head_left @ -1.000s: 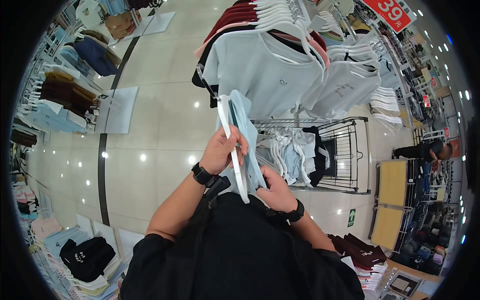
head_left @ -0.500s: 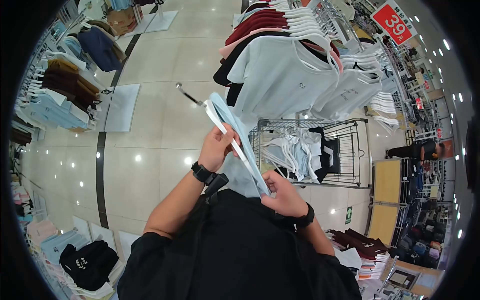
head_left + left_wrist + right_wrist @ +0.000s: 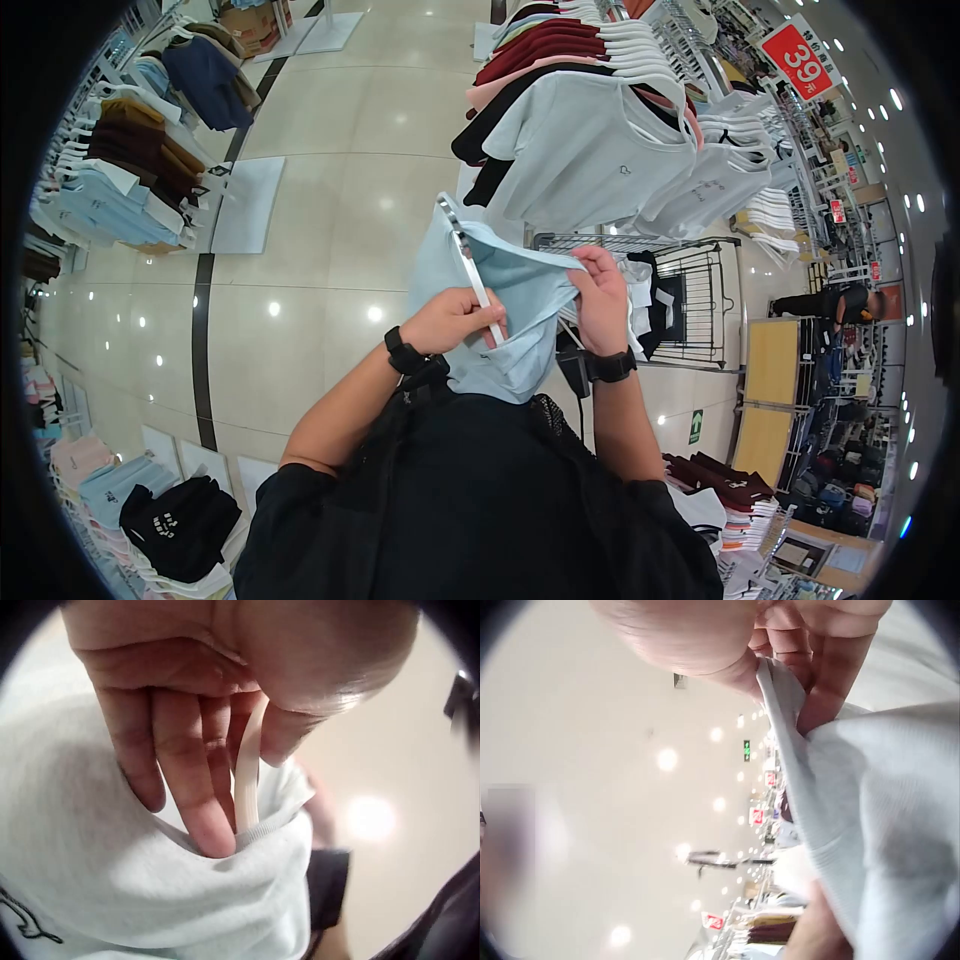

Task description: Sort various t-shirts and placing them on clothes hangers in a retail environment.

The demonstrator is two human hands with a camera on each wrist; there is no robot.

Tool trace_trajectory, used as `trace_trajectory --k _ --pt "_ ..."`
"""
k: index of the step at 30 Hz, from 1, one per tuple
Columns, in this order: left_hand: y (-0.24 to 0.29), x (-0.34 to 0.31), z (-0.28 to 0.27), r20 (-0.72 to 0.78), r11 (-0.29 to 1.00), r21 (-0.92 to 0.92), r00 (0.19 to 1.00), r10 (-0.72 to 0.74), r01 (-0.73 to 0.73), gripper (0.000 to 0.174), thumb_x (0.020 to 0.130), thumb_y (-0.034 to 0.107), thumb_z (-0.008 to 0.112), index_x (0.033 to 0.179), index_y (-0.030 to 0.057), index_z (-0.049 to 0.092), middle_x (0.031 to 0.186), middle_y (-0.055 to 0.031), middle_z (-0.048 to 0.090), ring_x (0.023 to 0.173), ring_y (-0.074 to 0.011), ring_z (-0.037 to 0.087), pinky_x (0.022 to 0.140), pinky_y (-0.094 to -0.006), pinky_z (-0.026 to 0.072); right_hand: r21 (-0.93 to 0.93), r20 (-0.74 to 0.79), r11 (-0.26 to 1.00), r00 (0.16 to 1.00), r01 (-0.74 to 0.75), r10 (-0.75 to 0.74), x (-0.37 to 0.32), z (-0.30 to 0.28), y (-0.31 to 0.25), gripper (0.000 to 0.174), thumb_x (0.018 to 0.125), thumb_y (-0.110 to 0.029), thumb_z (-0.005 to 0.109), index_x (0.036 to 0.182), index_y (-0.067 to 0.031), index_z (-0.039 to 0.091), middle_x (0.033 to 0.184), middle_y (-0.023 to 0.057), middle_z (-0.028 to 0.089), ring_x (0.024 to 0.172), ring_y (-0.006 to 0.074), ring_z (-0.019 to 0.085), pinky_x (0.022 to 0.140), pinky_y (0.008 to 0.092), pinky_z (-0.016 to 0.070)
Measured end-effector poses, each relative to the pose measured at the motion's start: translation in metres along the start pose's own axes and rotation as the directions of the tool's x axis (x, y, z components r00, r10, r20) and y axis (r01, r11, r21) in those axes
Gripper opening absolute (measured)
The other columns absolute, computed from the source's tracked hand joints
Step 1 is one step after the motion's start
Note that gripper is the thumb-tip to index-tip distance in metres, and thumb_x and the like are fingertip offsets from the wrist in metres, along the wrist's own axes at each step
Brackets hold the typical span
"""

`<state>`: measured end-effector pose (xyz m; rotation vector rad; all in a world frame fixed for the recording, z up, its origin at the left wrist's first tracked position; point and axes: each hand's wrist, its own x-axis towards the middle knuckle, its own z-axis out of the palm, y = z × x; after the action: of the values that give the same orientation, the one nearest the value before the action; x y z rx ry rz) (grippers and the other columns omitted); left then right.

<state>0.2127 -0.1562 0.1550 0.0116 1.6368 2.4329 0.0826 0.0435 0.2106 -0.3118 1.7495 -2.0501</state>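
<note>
A light blue shirt [image 3: 535, 290] is held in front of the body. My left hand [image 3: 458, 320] pinches a white hanger [image 3: 474, 272] between thumb and fingers; in the left wrist view the hanger [image 3: 247, 780] runs into the neckline of the shirt [image 3: 150, 877], with fingertips of the hand [image 3: 187, 720] at the collar edge. My right hand [image 3: 602, 305] pinches the shirt's edge and holds it out to the right. The right wrist view shows the shirt's ribbed edge [image 3: 784, 727] between thumb and fingers of the hand [image 3: 780, 645].
A wire shopping cart [image 3: 700, 300] with clothes and hangers stands beyond the right hand. Behind it is a rack of hung shirts [image 3: 600, 160]. More clothes racks [image 3: 130, 190] stand at the left, and a dark maroon garment stack [image 3: 720, 480] at the lower right.
The right hand has moved up and away from the body, spreading the shirt's edge. The left hand has moved lower along the hanger, which has turned more upright, and the shirt has opened out.
</note>
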Motion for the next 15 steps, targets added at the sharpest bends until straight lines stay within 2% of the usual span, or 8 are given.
trace_trajectory --k 1,4,5,7,9,10,11,15 --pt "-0.006 0.002 -0.001 -0.002 1.0 0.001 1.0 -0.001 0.001 0.025 0.102 0.027 0.06 0.096 0.0022 0.065 0.078 -0.0009 0.067 0.067 -0.0092 0.06 0.062 -0.0268 0.0486 0.029 0.047 0.999 0.999 0.018 -0.02 0.001 0.009 0.001 0.027 0.091 0.01 0.055 0.115 0.0 0.056 0.109 0.0076 0.065 0.094 0.0106 0.062 0.085 0.0233 0.0487" --pt "-0.021 0.003 -0.006 -0.064 0.853 0.48 0.978 -0.197 0.203 0.022 0.099 0.02 0.063 0.105 -0.0003 0.07 0.085 -0.0015 0.069 0.076 -0.008 0.06 0.069 -0.0265 0.0484 -0.023 0.206 0.997 0.976 0.076 -0.07 -0.005 0.037 -0.019 0.029 0.092 0.01 0.055 0.119 0.0005 0.056 0.113 0.008 0.064 0.101 0.0117 0.062 0.091 0.0249 0.0481" --pt "-0.02 0.0 -0.004 -0.058 0.851 0.483 0.978 -0.201 0.204 0.022 0.099 0.02 0.063 0.105 -0.0003 0.07 0.085 -0.0015 0.069 0.076 -0.008 0.06 0.069 -0.0265 0.0484 -0.075 0.269 0.991 0.959 0.108 -0.084 -0.005 0.042 -0.023 0.03 0.093 0.009 0.055 0.121 0.001 0.056 0.114 0.0078 0.064 0.103 0.012 0.062 0.092 0.0254 0.0478" --pt "-0.014 -0.006 0.005 0.043 0.982 0.184 0.998 -0.055 0.047 0.02 0.098 0.017 0.063 0.104 -0.0013 0.069 0.084 -0.0005 0.068 0.077 -0.0083 0.06 0.071 -0.0264 0.0488 -0.131 0.295 0.988 0.955 0.076 -0.034 -0.003 0.042 -0.019 0.037 0.094 0.005 0.058 0.13 0.0006 0.053 0.126 0.0108 0.061 0.117 0.0172 0.059 0.099 0.0307 0.0472" --pt "-0.008 -0.01 0.006 0.027 0.983 0.183 0.999 -0.025 0.019 0.02 0.099 0.018 0.063 0.104 -0.0005 0.069 0.089 -0.0022 0.068 0.08 -0.0093 0.062 0.074 -0.0277 0.0516 -0.482 0.336 0.871 0.938 0.097 0.081 -0.011 0.043 -0.018 0.047 0.094 -0.003 0.063 0.139 -0.0009 0.048 0.139 0.013 0.054 0.129 0.0235 0.053 0.106 0.0372 0.0451" --pt "-0.011 -0.01 0.006 -0.007 0.999 0.033 1.0 0.02 -0.02 0.02 0.1 0.019 0.062 0.104 -0.0003 0.068 0.093 -0.004 0.068 0.082 -0.0112 0.063 0.075 -0.0296 0.0539 -0.555 0.365 0.827 0.92 0.092 0.143 -0.017 0.033 -0.011 0.064 0.092 -0.021 0.071 0.146 -0.0032 0.042 0.145 0.0165 0.05 0.129 0.0306 0.053 0.106 0.0429 0.0445" --pt "-0.012 -0.01 0.004 -0.048 0.991 -0.117 0.997 0.061 -0.066 0.02 0.102 0.019 0.061 0.104 -0.0001 0.067 0.096 -0.0058 0.067 0.084 -0.0131 0.065 0.077 -0.0314 0.0562 -0.615 0.376 0.781 0.912 0.111 0.166 -0.029 0.026 -0.008 0.063 0.091 -0.021 0.072 0.145 -0.0024 0.044 0.143 0.015 0.051 0.129 0.0294 0.053 0.105 0.0435 0.0449" --pt "-0.014 -0.01 -0.001 -0.145 0.972 -0.217 0.988 0.06 -0.091 0.019 0.103 0.015 0.058 0.103 -0.0036 0.063 0.101 -0.0101 0.066 0.087 -0.0217 0.071 0.078 -0.0364 0.061 -0.59 0.454 0.804 0.856 0.08 0.248 -0.065 0.008 0.011 0.058 0.091 -0.023 0.073 0.139 -0.0026 0.048 0.132 0.0161 0.056 0.121 0.0287 0.057 0.097 0.0401 0.0479"
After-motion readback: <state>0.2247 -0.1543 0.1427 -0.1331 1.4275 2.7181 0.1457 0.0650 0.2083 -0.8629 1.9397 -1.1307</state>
